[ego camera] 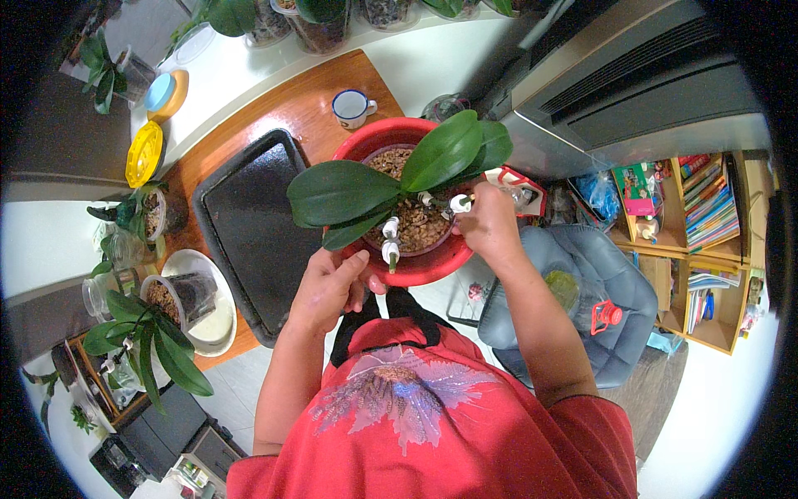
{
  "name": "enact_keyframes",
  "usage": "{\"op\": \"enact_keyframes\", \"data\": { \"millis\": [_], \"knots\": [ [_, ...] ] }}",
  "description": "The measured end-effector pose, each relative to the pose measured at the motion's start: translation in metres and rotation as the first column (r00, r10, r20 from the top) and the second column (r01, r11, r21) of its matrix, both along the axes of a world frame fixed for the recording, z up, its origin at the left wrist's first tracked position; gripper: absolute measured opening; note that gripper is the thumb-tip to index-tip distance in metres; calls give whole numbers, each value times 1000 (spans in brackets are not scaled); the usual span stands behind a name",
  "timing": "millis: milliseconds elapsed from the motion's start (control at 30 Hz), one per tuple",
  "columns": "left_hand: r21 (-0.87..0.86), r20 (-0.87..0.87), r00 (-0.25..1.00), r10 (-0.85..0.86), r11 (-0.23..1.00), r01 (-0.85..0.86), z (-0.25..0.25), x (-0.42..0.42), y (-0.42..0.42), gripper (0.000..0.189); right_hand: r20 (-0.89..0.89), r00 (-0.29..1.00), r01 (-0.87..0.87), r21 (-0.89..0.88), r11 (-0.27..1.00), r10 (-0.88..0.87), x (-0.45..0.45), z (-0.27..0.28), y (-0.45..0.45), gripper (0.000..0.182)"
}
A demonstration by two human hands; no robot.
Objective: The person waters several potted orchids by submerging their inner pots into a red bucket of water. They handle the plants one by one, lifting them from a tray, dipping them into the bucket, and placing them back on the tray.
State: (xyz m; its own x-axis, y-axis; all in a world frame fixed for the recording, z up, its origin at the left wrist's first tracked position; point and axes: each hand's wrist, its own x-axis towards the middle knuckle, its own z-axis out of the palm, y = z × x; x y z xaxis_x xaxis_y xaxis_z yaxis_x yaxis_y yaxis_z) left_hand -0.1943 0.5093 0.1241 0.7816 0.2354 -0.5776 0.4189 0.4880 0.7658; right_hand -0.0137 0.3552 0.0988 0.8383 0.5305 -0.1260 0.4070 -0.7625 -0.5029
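A moth orchid with broad green leaves (346, 190) grows in a round pot of bark chips (421, 231). That pot sits inside a red plastic basin (430, 271). Two cut flower stalks rise from the plant, with white wrapping (390, 249) around their joints. My left hand (330, 287) holds the basin's near-left rim, thumb on top and fingers curled below. At the right side my right hand (492, 224) grips the pot's edge, close to the other wrapped stalk end (462, 203). Its far fingers are hidden.
On the wooden table (324, 134) are a black tray (262, 218) and a white enamel mug (351, 109). Left, a white basin (218, 321) holds a tipped potted orchid (165, 340). A grey-blue chair (548, 249) and a bookshelf (717, 262) stand right. Potted plants (318, 28) line the back.
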Motion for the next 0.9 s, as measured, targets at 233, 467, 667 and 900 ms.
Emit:
{"op": "enact_keyframes", "data": {
  "millis": [233,467,667,900],
  "knots": [
    [2,6,1000,6,1000,-6,1,0,-1,24,-18,1000,-12,-2,1000,12,-1,6,1,17],
    [7,-16,1000,-9,1000,10,1,1,0,25,30,999,-14,-2,1000,14,-1,3,1,26],
    [18,-13,1000,-12,1000,12,1,1,-1,25,9,1000,-11,-3,1000,11,0,2,0,24],
    [16,-13,1000,-2,1000,2,0,0,-1,24,6,1000,-10,23,1000,9,0,2,0,22]
  ]
}}
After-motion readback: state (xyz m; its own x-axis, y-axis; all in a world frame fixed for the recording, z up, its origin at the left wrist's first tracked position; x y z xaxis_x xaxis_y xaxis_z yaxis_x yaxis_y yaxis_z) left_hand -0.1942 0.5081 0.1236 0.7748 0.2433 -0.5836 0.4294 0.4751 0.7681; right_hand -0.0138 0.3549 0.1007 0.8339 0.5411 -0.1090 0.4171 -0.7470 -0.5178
